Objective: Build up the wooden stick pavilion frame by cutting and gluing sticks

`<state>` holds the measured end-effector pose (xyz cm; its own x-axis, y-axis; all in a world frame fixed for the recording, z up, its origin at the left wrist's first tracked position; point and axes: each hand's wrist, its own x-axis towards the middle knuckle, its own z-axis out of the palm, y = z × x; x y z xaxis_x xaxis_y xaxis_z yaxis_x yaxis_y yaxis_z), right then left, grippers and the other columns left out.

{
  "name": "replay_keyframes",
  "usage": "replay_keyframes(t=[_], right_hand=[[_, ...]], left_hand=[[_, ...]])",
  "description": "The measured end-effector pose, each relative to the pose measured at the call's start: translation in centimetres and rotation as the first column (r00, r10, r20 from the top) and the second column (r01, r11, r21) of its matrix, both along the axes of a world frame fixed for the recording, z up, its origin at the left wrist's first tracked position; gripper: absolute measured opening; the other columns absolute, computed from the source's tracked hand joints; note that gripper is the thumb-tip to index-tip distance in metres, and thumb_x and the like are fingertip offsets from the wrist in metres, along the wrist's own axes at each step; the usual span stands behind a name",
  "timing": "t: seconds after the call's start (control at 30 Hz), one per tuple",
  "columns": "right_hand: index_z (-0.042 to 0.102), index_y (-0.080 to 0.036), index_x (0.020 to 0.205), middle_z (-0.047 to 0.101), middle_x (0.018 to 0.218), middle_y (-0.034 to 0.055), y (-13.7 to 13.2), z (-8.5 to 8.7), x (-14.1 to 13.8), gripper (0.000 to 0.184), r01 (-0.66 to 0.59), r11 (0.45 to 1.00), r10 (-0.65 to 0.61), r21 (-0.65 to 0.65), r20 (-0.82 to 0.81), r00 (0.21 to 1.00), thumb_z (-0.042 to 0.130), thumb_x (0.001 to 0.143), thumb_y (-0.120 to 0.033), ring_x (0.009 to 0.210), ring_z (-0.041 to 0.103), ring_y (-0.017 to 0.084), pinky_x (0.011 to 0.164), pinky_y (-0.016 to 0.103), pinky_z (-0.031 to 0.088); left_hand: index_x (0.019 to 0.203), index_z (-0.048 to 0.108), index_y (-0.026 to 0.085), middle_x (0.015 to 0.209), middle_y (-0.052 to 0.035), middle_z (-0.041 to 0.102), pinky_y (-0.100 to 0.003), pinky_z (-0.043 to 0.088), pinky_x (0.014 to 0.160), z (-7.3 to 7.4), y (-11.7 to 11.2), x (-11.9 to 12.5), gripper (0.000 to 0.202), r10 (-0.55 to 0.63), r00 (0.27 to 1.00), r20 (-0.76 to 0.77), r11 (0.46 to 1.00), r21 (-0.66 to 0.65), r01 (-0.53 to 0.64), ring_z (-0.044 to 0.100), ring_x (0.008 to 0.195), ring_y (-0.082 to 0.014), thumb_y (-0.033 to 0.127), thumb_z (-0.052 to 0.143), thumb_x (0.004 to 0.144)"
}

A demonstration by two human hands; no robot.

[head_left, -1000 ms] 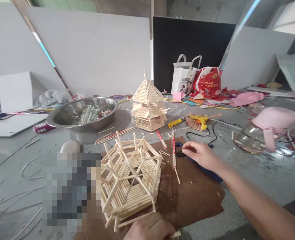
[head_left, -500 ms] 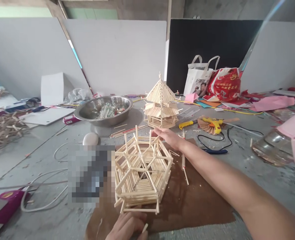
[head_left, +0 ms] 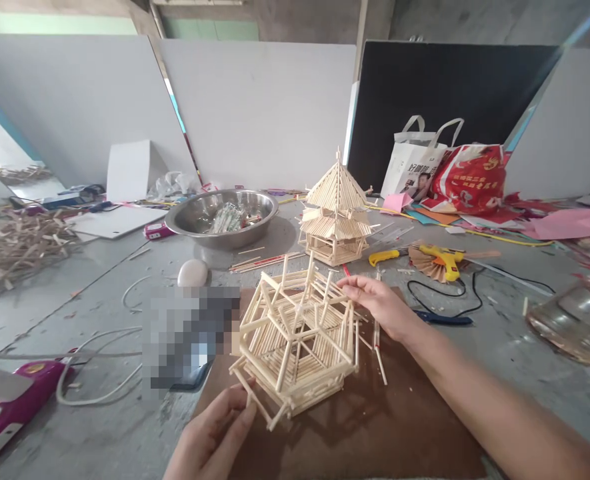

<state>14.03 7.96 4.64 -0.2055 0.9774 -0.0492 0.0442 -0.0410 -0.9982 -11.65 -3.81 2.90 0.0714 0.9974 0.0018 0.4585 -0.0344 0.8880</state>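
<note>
A six-sided model frame of pale wooden sticks (head_left: 295, 383) is tilted over a brown board (head_left: 399, 427), with short uprights along its far side and spokes meeting in the middle. My left hand (head_left: 215, 430) pinches a stick at its near left corner between thumb and fingers. At the far right edge, my right hand (head_left: 375, 303) has its thumb and fingers closed on the frame; the exact contact is partly hidden. Behind it stands a finished-looking stick pagoda (head_left: 335, 213) with a two-tier roof. Loose sticks (head_left: 379, 347) lie right of the frame.
A steel basin (head_left: 185, 223) holding plastic-wrapped items stands behind left. A yellow glue gun (head_left: 442, 257) with a black cord and a yellow-handled knife (head_left: 383, 257) lie behind right. A clear jug (head_left: 575, 320) is far right. A magenta power strip (head_left: 19, 407) and white cable lie left.
The frame has turned and tilted. My left hand has moved from below its near edge to its near left corner; my right hand is still at the far right side. The view has shifted left.
</note>
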Motion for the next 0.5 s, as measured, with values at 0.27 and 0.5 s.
replay_keyframes(t=[0.27, 0.5], right_hand=[[0.054, -0.017, 0.092, 0.055, 0.079, 0.0009, -3.4, 0.7, 0.7, 0.034, 0.045, 0.995, -0.046, -0.089, -0.013, 0.999, 0.059, 0.068, -0.041, 0.073, 0.051, 0.013, 0.069, 0.026, 0.039], [0.055, -0.017, 0.088, 0.056, 0.077, 0.0013, -3.1, 0.3, 1.3, 0.03, 0.017, 0.995, -0.014, -0.096, 0.026, 1.0, 0.057, 0.07, -0.041, 0.069, 0.052, 0.013, 0.066, 0.027, 0.04]], left_hand=[[0.068, 0.059, 0.018, 0.061, 0.001, 0.058, -0.019, 0.044, 0.053, -0.1, 2.7, -0.7, 0.03, 0.284, 0.94, 0.188, 0.955, -0.136, -0.262, 0.052, 0.058, -0.0143, 0.047, 0.061, 0.063], [0.068, 0.054, 0.017, 0.055, 0.0041, 0.056, -0.018, 0.042, 0.046, 0.2, 6.9, -1.1, 0.025, 0.316, 0.899, 0.304, 0.943, -0.204, -0.262, 0.052, 0.05, -0.0109, 0.039, 0.064, 0.063]])
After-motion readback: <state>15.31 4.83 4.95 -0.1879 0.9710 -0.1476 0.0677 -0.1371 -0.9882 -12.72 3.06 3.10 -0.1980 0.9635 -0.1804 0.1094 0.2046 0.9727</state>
